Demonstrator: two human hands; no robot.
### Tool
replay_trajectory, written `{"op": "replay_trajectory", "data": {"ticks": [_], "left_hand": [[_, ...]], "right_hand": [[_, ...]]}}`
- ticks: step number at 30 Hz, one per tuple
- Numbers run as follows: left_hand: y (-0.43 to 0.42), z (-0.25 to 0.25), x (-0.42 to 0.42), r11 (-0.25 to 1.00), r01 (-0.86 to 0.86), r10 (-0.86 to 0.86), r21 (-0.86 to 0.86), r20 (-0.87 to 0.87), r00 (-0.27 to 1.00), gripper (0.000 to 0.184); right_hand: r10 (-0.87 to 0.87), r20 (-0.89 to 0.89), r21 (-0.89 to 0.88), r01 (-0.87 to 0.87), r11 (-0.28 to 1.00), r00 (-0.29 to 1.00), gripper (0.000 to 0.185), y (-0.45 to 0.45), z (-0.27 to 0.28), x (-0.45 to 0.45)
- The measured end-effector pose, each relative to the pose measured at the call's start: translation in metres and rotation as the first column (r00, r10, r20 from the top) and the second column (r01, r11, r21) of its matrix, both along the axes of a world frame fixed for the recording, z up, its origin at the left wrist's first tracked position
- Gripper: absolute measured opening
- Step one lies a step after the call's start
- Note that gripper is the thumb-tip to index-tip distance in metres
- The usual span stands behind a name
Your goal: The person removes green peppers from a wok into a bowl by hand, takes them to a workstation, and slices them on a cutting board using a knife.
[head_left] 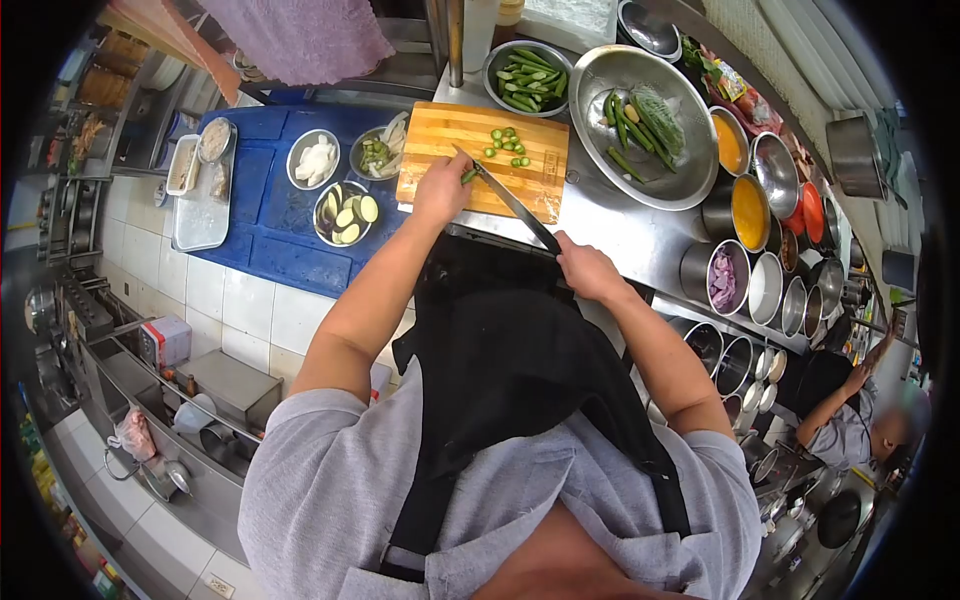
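My left hand (443, 187) is closed on a green okra pod (468, 176) over the wooden cutting board (430, 135). In my right hand (587, 266) is the handle of a kitchen knife (517, 207), its blade slanting across the board to the okra by my left fingers. Several cut okra rounds (507, 138) lie on the board beyond the blade. Behind the board stands a metal bowl (489, 82) of okra pieces (530, 78). To its right, a wide steel basin (688, 95) holds long green pods (638, 125) and a clear plastic bag.
Left of the board, a blue surface (255, 195) carries bowls of white slices (314, 158) and eggplant slices (345, 215), plus a tray (200, 225). Pots, including one of chopped purple onion (722, 278), line the right. Another person (845, 410) stands at far right.
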State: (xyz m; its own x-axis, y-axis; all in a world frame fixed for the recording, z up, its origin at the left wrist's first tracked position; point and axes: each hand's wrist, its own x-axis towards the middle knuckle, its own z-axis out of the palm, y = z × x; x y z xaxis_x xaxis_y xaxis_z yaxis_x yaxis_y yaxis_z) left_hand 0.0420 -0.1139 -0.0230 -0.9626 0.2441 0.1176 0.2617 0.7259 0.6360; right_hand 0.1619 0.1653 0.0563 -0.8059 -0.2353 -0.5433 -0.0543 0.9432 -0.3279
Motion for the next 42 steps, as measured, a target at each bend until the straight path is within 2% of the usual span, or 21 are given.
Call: {"op": "replay_trajectory", "data": {"ticks": [1, 2, 3, 5, 6, 7, 8, 9, 10, 12, 13, 14, 16, 18, 24, 31, 33, 34, 36, 38, 42], "left_hand": [[-0.001, 0.010, -0.005, 1.000, -0.009, 0.007, 0.017, 0.135, 0.991, 0.038], [-0.001, 0.020, -0.010, 0.999, -0.018, 0.008, 0.036, 0.269, 0.963, 0.041], [-0.001, 0.030, -0.014, 0.999, -0.012, 0.001, 0.040, 0.267, 0.964, 0.041], [-0.009, 0.044, -0.020, 0.942, -0.087, -0.022, 0.325, 0.317, 0.948, 0.044], [-0.013, 0.041, -0.023, 0.943, -0.084, -0.025, 0.323, 0.319, 0.947, 0.044], [-0.017, 0.035, -0.029, 0.824, -0.077, -0.140, 0.561, 0.334, 0.932, 0.042], [-0.020, 0.031, -0.034, 0.645, -0.082, -0.253, 0.759, 0.315, 0.915, 0.040], [-0.027, 0.021, -0.036, 0.840, -0.007, -0.176, 0.542, 0.285, 0.942, 0.027], [-0.030, 0.012, -0.034, 0.840, -0.005, -0.177, 0.542, 0.284, 0.942, 0.027], [-0.033, -0.005, -0.032, 0.981, 0.153, -0.164, 0.120, 0.086, 0.983, 0.026], [-0.032, -0.007, -0.030, 0.977, 0.164, -0.165, 0.137, -0.008, 0.986, 0.023], [-0.031, -0.010, -0.029, 0.976, 0.169, -0.170, 0.139, -0.006, 0.985, 0.023], [-0.029, -0.009, -0.023, 0.991, 0.130, -0.121, 0.042, -0.166, 0.979, 0.024], [-0.028, -0.009, -0.019, 0.994, 0.105, -0.097, 0.039, -0.161, 0.982, 0.024], [-0.026, -0.012, -0.018, 0.994, 0.081, -0.069, 0.070, -0.156, 0.985, 0.022], [-0.030, -0.011, -0.018, 0.988, 0.119, -0.103, 0.096, -0.162, 0.981, 0.022], [-0.033, -0.010, -0.019, 0.992, 0.109, -0.099, 0.067, -0.136, 0.986, 0.023], [-0.033, -0.012, -0.019, 0.994, 0.100, -0.095, 0.046, -0.109, 0.990, 0.025], [-0.036, -0.010, -0.020, 0.996, 0.090, -0.090, -0.002, -0.069, 0.994, 0.026], [-0.037, -0.004, -0.019, 0.995, 0.085, -0.087, -0.052, -0.031, 0.996, 0.027], [-0.022, 0.018, -0.017, 0.991, 0.119, -0.128, -0.058, -0.193, 0.973, 0.027]], "right_hand": [[-0.002, -0.002, -0.001, 0.002, 1.000, 1.000, 0.030, 0.003, -0.006, -0.003], [-0.043, 0.074, -0.111, 0.051, 0.993, 0.996, 0.032, 0.012, -0.011, -0.005], [-0.075, 0.153, -0.213, 0.107, 0.971, 0.985, 0.034, 0.020, -0.012, -0.006], [-0.155, 0.206, -0.229, 0.201, 0.952, 0.966, 0.035, 0.026, -0.003, -0.003], [-0.224, 0.264, -0.243, 0.290, 0.926, 0.938, 0.036, 0.026, 0.001, 0.000], [-0.229, 0.266, -0.243, 0.295, 0.924, 0.936, 0.036, 0.028, 0.002, 0.003], [-0.249, 0.235, -0.235, 0.304, 0.923, 0.940, 0.036, 0.030, 0.004, 0.004], [-0.267, 0.204, -0.227, 0.311, 0.923, 0.942, 0.036, 0.030, 0.004, 0.005], [-0.268, 0.202, -0.227, 0.311, 0.923, 0.942, 0.036, 0.030, 0.004, 0.006], [-0.185, 0.047, -0.086, 0.189, 0.978, 0.982, 0.036, 0.027, 0.003, 0.007], [-0.190, 0.047, -0.083, 0.193, 0.978, 0.981, 0.036, 0.019, 0.017, 0.005], [-0.137, 0.034, -0.013, 0.137, 0.990, 0.990, 0.036, 0.011, 0.033, 0.004], [-0.082, 0.031, 0.055, 0.080, 0.995, 0.996, 0.036, 0.001, 0.052, 0.004], [-0.014, 0.044, 0.082, 0.010, 0.997, 0.999, 0.035, -0.002, 0.058, 0.003], [0.019, 0.054, 0.068, -0.022, 0.997, 0.998, 0.031, -0.005, 0.055, 0.003], [-0.005, 0.047, -0.037, 0.006, 0.999, 0.999, 0.033, -0.003, -0.003, 0.003], [-0.056, 0.062, -0.200, 0.067, 0.977, 0.996, 0.035, 0.009, 0.001, 0.006], [-0.058, 0.063, -0.201, 0.070, 0.977, 0.996, 0.035, 0.013, 0.006, 0.008], [-0.240, 0.232, -0.314, 0.307, 0.898, 0.942, 0.036, 0.024, 0.019, 0.015], [-0.315, 0.216, -0.341, 0.373, 0.863, 0.924, 0.035, 0.038, 0.010, 0.027], [-0.437, 0.223, -0.383, 0.490, 0.783, 0.871, 0.034, 0.058, -0.012, 0.042]]}}
